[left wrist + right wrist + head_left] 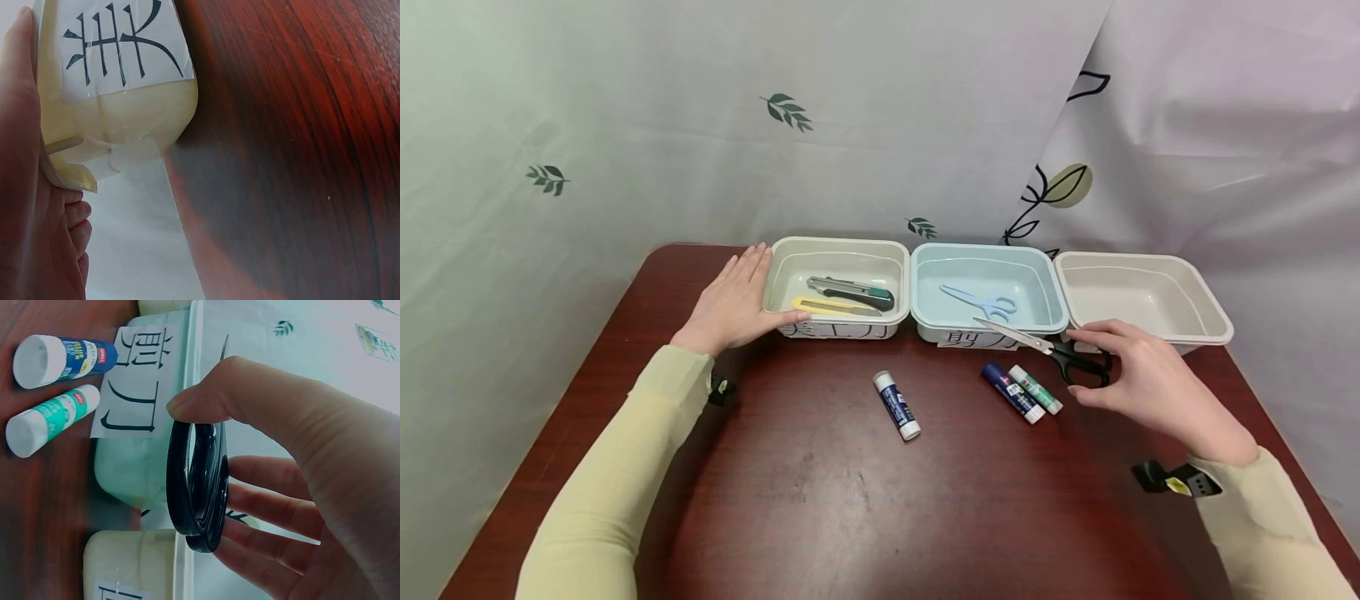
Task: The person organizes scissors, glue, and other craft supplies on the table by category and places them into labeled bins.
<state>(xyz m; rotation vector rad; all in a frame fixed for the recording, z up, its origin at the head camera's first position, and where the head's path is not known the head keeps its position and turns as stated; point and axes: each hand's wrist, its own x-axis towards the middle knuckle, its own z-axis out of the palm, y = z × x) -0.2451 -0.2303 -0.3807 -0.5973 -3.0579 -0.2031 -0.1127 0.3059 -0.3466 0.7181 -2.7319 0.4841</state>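
Note:
Black-handled scissors (1078, 362) hang from my right hand (1157, 383), pinched by the handles between thumb and fingers. Their blades point left over the front rim of the light blue bin (917, 321). In that bin lies a pair of pale blue scissors (1000, 306). My left hand (730, 304) rests with straight fingers against the left side and front corner of the left cream bin (842, 245). That bin contains a yellow utility knife (831, 307) and other utility knives, one with a black grip (876, 298).
A blue glue stick (897, 406) lies mid-table. Another blue glue stick (1011, 392) and a green one (1036, 389) lie before the blue bin. At the right stands a third bin (1210, 317), cream coloured. A patterned curtain (865, 125) hangs behind the table.

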